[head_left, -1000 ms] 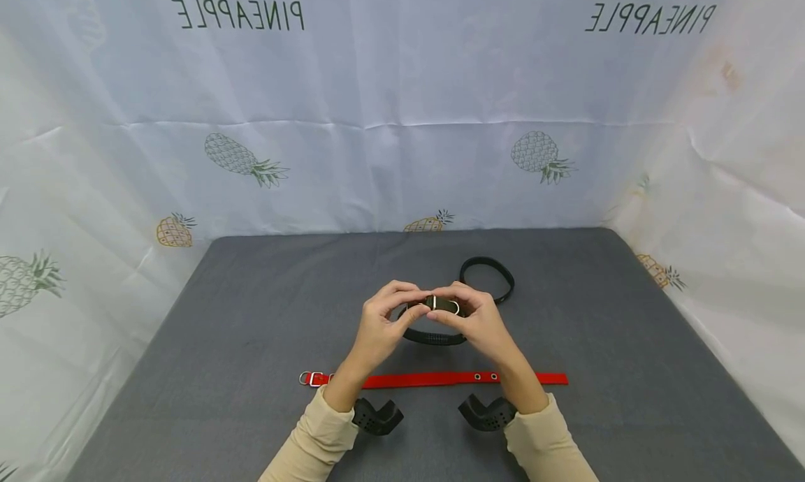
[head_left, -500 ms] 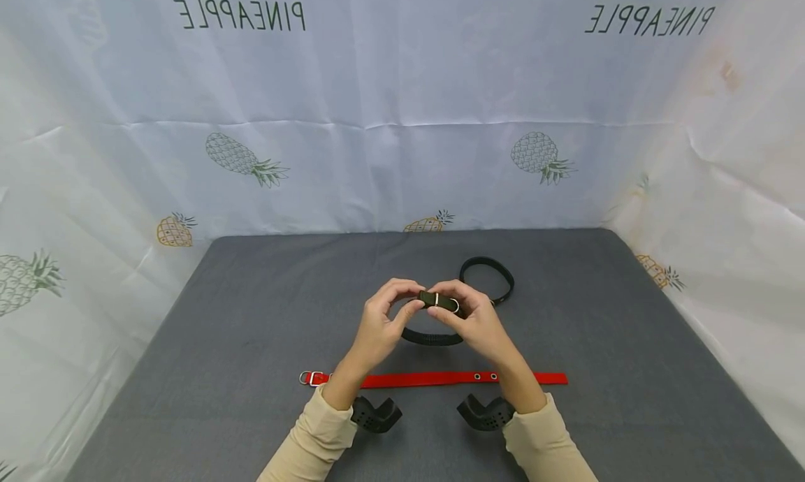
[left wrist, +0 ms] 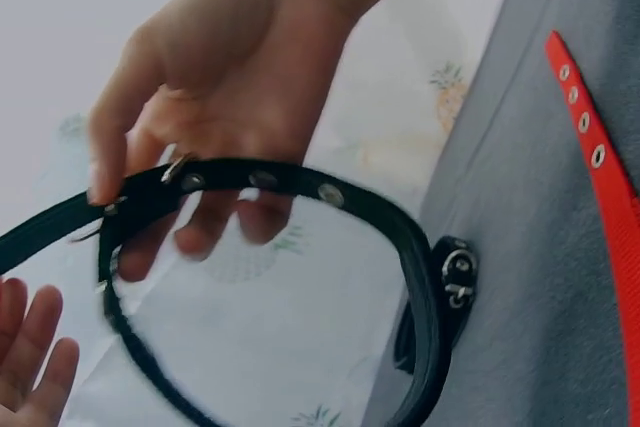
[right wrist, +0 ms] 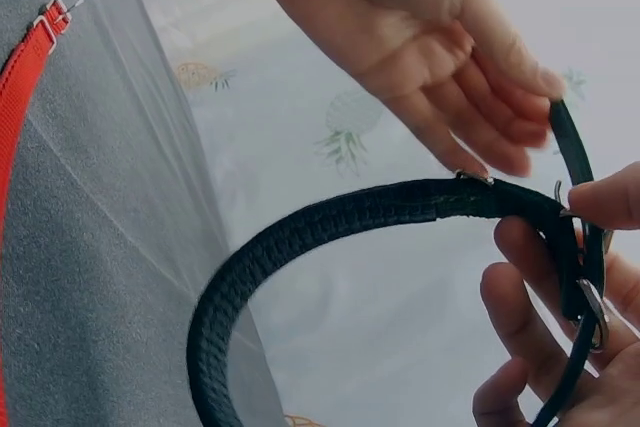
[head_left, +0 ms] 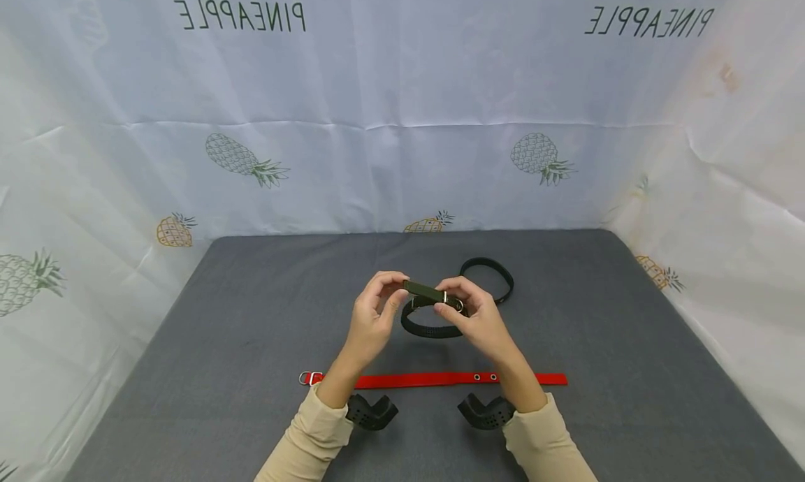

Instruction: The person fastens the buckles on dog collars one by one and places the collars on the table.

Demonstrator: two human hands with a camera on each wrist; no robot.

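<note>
A dark green dog collar [head_left: 432, 332], closed into a loop, is held up over the table between both hands. My left hand [head_left: 370, 320] pinches the tip of its free strap end [head_left: 421, 290] between thumb and fingers; the right wrist view shows that pinch on the strap tip [right wrist: 566, 132]. At the metal buckle [head_left: 445, 297] and D-ring, my right hand [head_left: 481, 320] grips the collar between thumb and fingers. The strap runs through the buckle and sticks out toward the left hand. In the left wrist view, metal eyelets [left wrist: 330, 194] show along the band.
A red collar [head_left: 415, 380] lies stretched out across the grey table [head_left: 264, 328], nearer the body, below the forearms. Behind the right hand lies another dark collar [head_left: 511, 279] in a loop. Pineapple-printed cloth [head_left: 390, 174] hangs behind the table and at both sides.
My left hand has moved left and slightly up with the strap tip, so a longer piece of strap shows beyond the buckle. The right hand has stayed nearly in place, holding the buckle.
</note>
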